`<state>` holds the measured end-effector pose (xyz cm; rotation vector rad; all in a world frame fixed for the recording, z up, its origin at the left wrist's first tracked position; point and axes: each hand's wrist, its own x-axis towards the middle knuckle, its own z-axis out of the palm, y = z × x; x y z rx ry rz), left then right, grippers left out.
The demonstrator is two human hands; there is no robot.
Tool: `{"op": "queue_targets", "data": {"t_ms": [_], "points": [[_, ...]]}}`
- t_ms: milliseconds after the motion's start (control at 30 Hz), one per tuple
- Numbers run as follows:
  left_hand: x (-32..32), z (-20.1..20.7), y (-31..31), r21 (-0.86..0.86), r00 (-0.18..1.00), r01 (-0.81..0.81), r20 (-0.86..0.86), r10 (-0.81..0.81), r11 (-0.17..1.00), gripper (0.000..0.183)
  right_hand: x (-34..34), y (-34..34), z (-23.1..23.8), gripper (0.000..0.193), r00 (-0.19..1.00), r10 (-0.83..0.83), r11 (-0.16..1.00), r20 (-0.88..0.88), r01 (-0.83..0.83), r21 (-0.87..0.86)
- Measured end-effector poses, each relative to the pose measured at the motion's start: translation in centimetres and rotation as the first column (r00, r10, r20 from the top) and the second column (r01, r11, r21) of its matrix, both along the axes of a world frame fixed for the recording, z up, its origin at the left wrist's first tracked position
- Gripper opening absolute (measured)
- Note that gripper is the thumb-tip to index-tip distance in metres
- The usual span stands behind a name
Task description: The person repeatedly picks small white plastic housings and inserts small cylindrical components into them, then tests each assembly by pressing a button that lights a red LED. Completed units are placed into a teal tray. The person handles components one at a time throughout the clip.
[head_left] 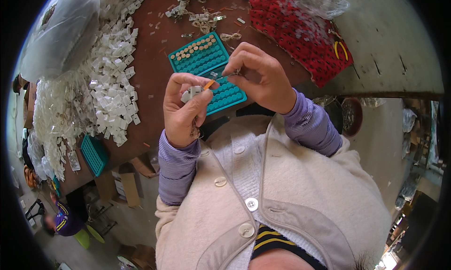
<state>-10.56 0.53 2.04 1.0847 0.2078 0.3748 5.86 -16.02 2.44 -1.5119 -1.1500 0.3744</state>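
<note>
Cream cardigan point(282, 199) with round buttons fills the near part of the view, its striped purple cuffs point(177, 164) running up to both hands, which meet above the near edge of a brown table point(152, 63).

Far left, a clear bag point(61, 30) bulges at the table's corner. Just right of it a heap of small white plastic clips point(112, 77) spreads over the table, spilling toward the near-left edge, where a small teal tray point(94, 153) sits at the rim. Below that edge, down on the floor, stand cardboard boxes point(127, 185), and another person in a dark top point(66, 220) is near the lower left.

Left hand point(185, 110) is curled closed, thumb and fingers pinching a white clip point(191, 93); something thin and metallic hangs under the palm, too small to tell what. A short orange pin point(209, 84) bridges the gap between the hands, its left end at the clip. Right hand point(260, 75) is also closed, fingertips bunched in a pinch on a small metal piece point(225, 76) at the pin's right end; its exact shape cannot be told.

Behind and under the hands lies a big teal tray point(206, 63) of round holes, its far rows filled with tan pegs point(192, 46). Beyond it, scraps of metal and twine point(204, 21) litter the table. Further right, a red patterned cloth point(300, 35) covers the table's corner, with a clear bag on top and a yellow curved thing point(342, 50) near its right edge. Far right is pale grey floor point(394, 39).
</note>
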Motion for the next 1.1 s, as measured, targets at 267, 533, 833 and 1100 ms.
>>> {"op": "queue_targets", "data": {"t_ms": [267, 533, 833, 1100], "points": [[1.6, -0.5, -1.3, 0.637, 0.987, -0.125, 0.005, 0.159, 0.761, 0.023, -0.7, 0.3, -0.5, 0.014, 0.703, -0.283, 0.959, 0.652, 0.21, 0.19], [1.9, 0.7, -1.0, 0.459, 0.977, -0.074, -0.144, 0.156, 0.885, 0.026, 0.0, 0.6, -1.9, 0.02, 0.896, -0.24, 0.964, 0.372, 0.174, 0.204], [-1.3, 0.4, 6.8, 0.735, 0.917, -0.034, -0.247, 0.314, 0.678, 0.021, 0.2, 4.0, -0.7, 0.013, 0.783, -0.066, 0.998, 0.619, 0.059, 0.033], [-0.5, -1.5, 19.7, 0.825, 0.624, 0.529, -0.217, 0.751, -0.201, 0.025, -1.5, 5.4, -1.2, 0.011, 0.852, 0.002, 1.0, 0.524, -0.009, 0.011]]}}
